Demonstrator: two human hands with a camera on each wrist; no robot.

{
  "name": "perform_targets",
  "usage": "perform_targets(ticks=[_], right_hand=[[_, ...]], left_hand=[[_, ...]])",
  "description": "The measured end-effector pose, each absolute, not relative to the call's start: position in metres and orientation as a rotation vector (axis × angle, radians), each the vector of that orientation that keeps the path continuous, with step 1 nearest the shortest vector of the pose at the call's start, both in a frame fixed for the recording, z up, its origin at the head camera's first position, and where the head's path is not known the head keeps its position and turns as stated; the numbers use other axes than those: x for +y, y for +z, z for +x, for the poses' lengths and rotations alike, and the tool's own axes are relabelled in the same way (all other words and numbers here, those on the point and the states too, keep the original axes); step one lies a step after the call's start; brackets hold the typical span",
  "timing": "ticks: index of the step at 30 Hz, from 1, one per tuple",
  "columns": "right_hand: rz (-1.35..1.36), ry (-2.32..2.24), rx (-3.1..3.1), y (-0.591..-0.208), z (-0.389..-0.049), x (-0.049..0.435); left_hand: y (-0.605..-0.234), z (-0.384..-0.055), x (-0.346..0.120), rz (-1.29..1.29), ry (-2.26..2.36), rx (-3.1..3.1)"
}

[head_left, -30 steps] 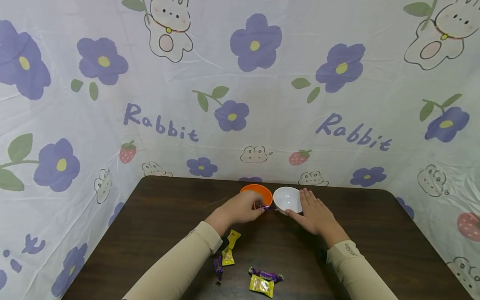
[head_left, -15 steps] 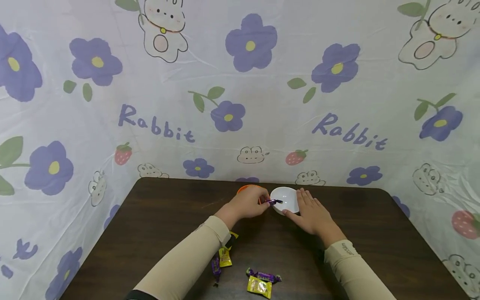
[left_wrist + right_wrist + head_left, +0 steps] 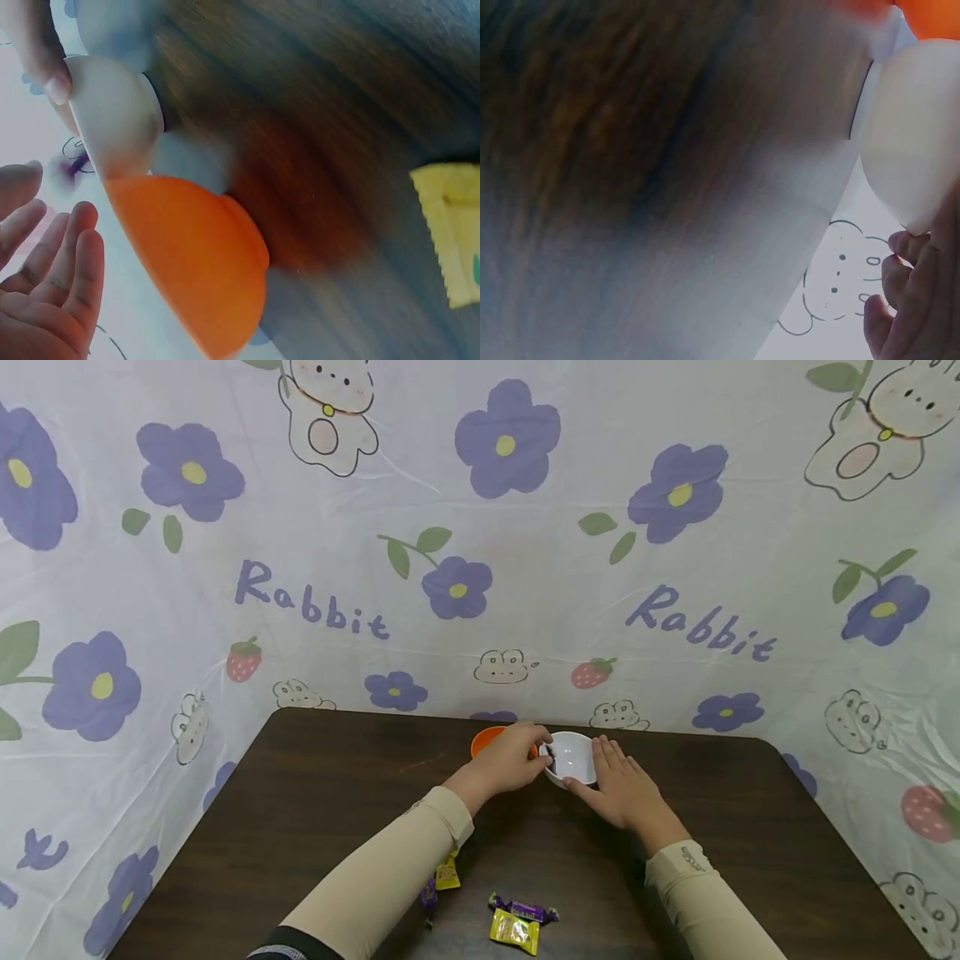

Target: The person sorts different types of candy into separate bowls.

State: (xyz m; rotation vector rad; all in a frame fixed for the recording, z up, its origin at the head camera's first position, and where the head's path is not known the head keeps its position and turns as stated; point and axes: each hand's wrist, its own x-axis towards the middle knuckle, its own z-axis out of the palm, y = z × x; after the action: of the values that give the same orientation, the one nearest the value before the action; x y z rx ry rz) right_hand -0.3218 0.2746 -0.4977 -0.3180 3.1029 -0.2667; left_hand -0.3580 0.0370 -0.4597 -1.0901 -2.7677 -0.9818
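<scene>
My left hand (image 3: pixel 513 758) is over the gap between the orange bowl (image 3: pixel 486 739) and the white bowl (image 3: pixel 573 756). In the left wrist view its fingers (image 3: pixel 82 259) are spread and hold nothing. A purple wrapped candy (image 3: pixel 75 166), blurred, is just off the fingertips at the mouth of the white bowl; in the head view this candy (image 3: pixel 552 760) shows dark inside the left rim. My right hand (image 3: pixel 626 785) holds the white bowl by its right side, the thumb at the near rim and the other fingers along the far side.
Nearer on the dark table (image 3: pixel 337 793) lie a yellow candy packet (image 3: pixel 514 932) and a purple wrapped candy (image 3: pixel 528 911). Another yellow packet (image 3: pixel 447 872) and purple candy (image 3: pixel 429 897) are partly behind the left sleeve. A patterned cloth (image 3: pixel 525 543) hangs behind.
My left hand has moved right from the orange bowl to the white bowl's rim and let go of the purple candy. My right hand stays at the white bowl.
</scene>
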Motion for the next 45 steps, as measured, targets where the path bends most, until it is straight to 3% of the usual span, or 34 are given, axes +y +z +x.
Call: perform_targets(ticks=[14,45], right_hand=[[-0.335,-0.227,3.132,-0.495,-0.325,0.271],[-0.312,-0.260,3.103,-0.501,-0.325,0.271]], left_hand=[[-0.452,-0.346,0.007,-1.136,-0.904,-2.741],[-0.464,-0.283,-0.034,-1.292,-0.856,-2.763]])
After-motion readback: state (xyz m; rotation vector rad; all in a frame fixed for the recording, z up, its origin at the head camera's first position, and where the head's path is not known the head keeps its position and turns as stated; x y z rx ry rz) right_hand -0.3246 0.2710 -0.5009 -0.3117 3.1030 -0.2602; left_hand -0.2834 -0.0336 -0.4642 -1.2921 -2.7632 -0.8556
